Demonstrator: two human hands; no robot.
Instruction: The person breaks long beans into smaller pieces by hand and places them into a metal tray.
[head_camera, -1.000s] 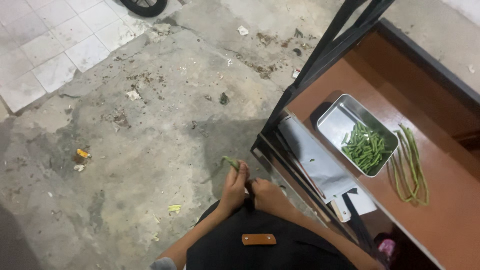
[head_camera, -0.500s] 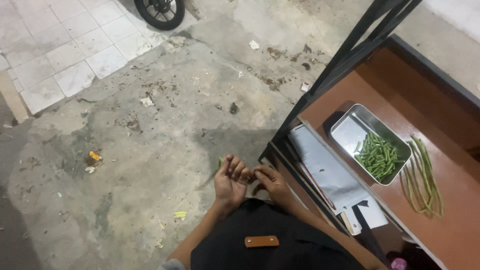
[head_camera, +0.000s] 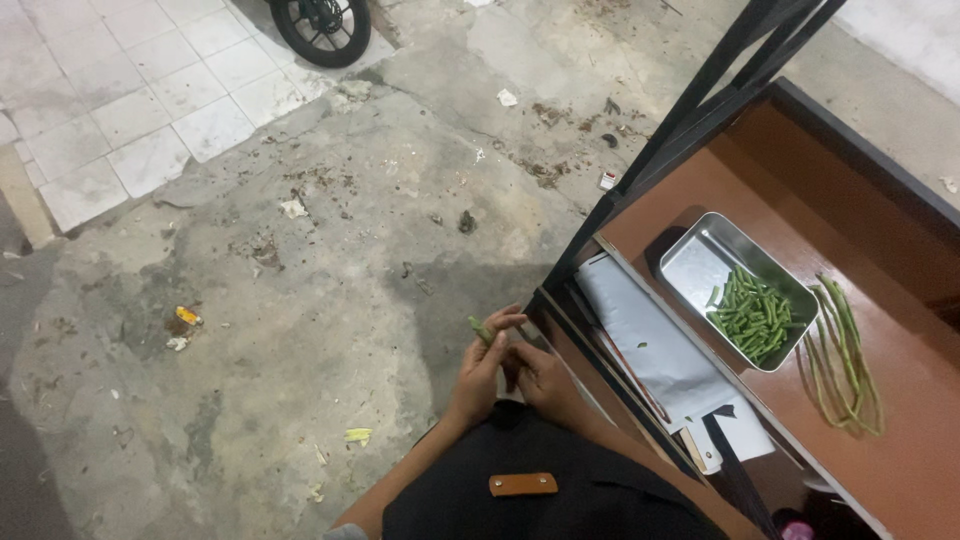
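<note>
Pinching a slim green bean piece (head_camera: 481, 330), left hand (head_camera: 482, 368) fingers grip it; right hand (head_camera: 540, 375) fingers curl beside.

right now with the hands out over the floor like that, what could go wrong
The left hand pinches a green bean piece over the dirty concrete floor, not over the metal tray; a slip would likely drop it into the grit. The right hand works close against it, so a snapped bit may fly off. The whole long beans lie loose beside the tray and could be brushed along the brown counter.
</note>
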